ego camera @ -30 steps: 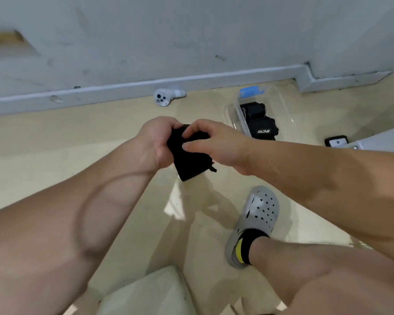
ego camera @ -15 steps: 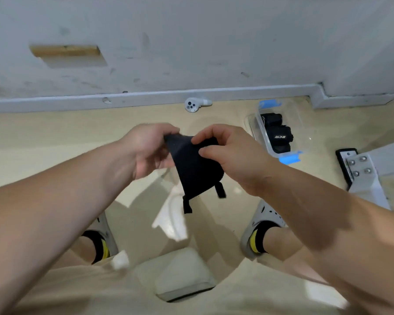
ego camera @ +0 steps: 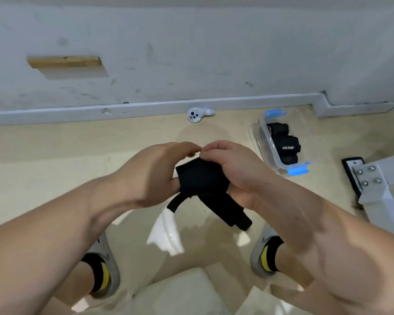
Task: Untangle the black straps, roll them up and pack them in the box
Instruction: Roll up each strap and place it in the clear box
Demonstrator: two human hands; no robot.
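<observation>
One black strap (ego camera: pixel 203 178) is in hand mid-frame, above the floor and only partly rolled. The left hand (ego camera: pixel 155 171) has its fingers curled round the strap's left edge, and the right hand (ego camera: pixel 234 169) pinches its top right. Two loose tails dangle below the wide, soft pad. Right of centre, the clear box (ego camera: pixel 268 144) already holds about three rolled straps (ego camera: pixel 286 146). This one likely needs finishing and packing.

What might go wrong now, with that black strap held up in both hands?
Two loose tails hang below the black strap that the left hand and right hand grip; they may snag or unroll the bundle. The clear box already holds rolled straps, so fitting another may be tight.
</observation>
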